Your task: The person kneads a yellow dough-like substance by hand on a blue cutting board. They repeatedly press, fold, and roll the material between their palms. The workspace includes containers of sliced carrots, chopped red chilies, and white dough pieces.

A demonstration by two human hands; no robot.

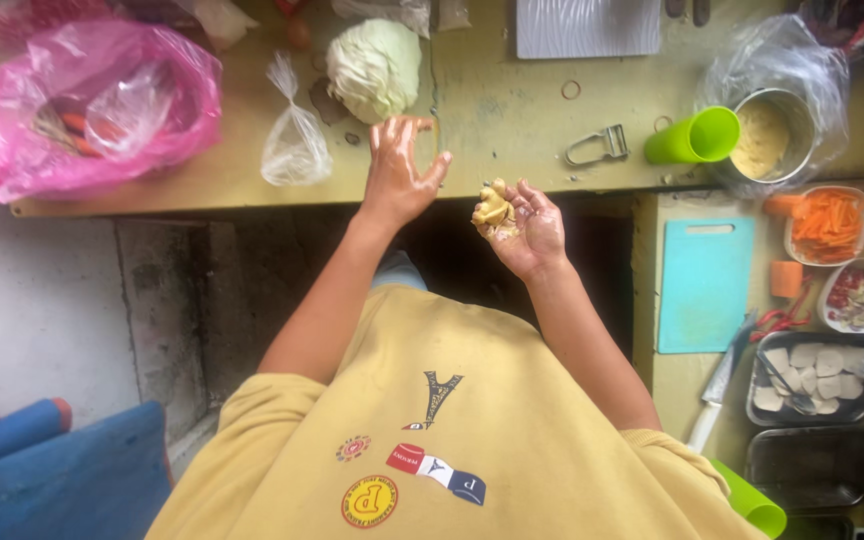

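Partly hidden, dough lump [493, 208] in right hand [532, 228]

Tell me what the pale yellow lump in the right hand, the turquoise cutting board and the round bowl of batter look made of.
Pale yellow lump: soft, moist dough or batter, judging by its irregular, sticky shape. Turquoise cutting board: probably plastic, smooth, matte, evenly coloured. Round bowl: likely steel, with a grey, shiny rim.

I am holding both bare forearms out ahead of my chest. My left hand [399, 168] is lifting higher, fingers spread and loosely curled, palm empty. My right hand [530, 228] is turning palm up, fingers cupping.
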